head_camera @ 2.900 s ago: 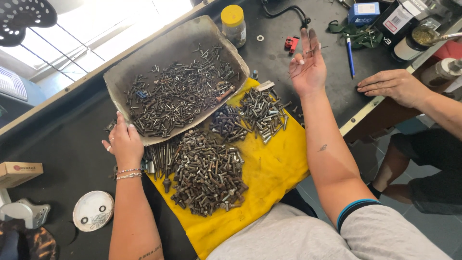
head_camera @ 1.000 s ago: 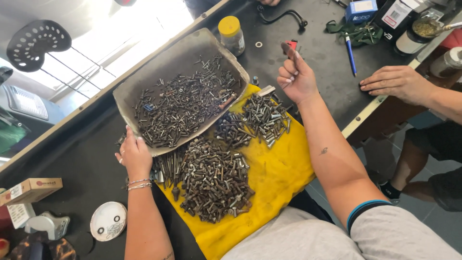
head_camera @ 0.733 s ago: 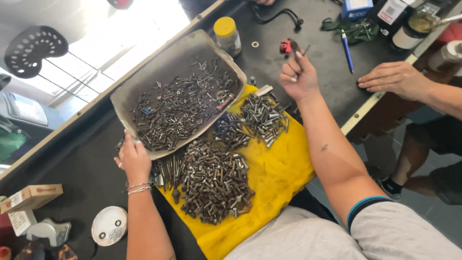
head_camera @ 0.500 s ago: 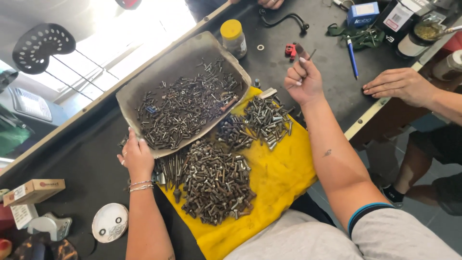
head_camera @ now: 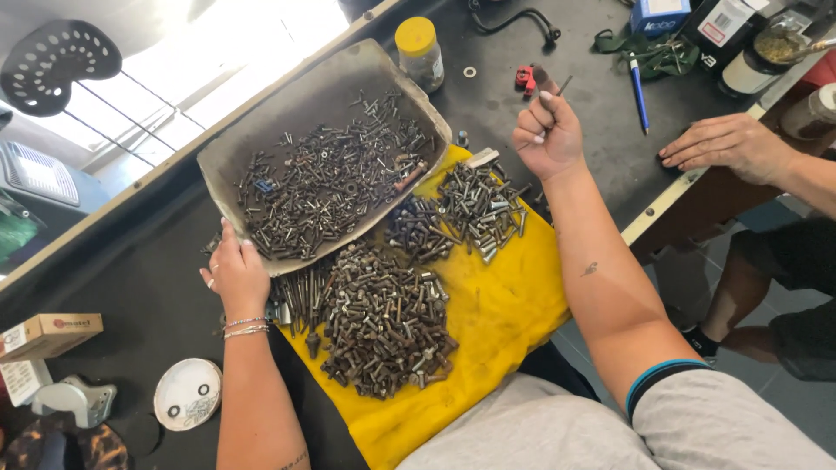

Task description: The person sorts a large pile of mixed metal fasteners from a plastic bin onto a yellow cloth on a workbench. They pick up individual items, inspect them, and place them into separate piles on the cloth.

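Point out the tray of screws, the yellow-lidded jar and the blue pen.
tray of screws (head_camera: 335, 83), head view, bare upper inside wall.
yellow-lidded jar (head_camera: 416, 36), head view, on the lid.
blue pen (head_camera: 639, 94), head view, mid-barrel.

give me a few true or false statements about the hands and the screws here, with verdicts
1. The left hand grips the edge of the grey tray of screws. True.
2. The right hand rests flat on the yellow cloth. False: it is raised over the dark bench, pinching a thin screw.
3. Sorted piles of bolts lie on the yellow cloth. True.
4. The yellow-lidded jar stands inside the tray. False: it stands on the bench beside the tray.
5. Another person's hand lies on the bench edge. True.
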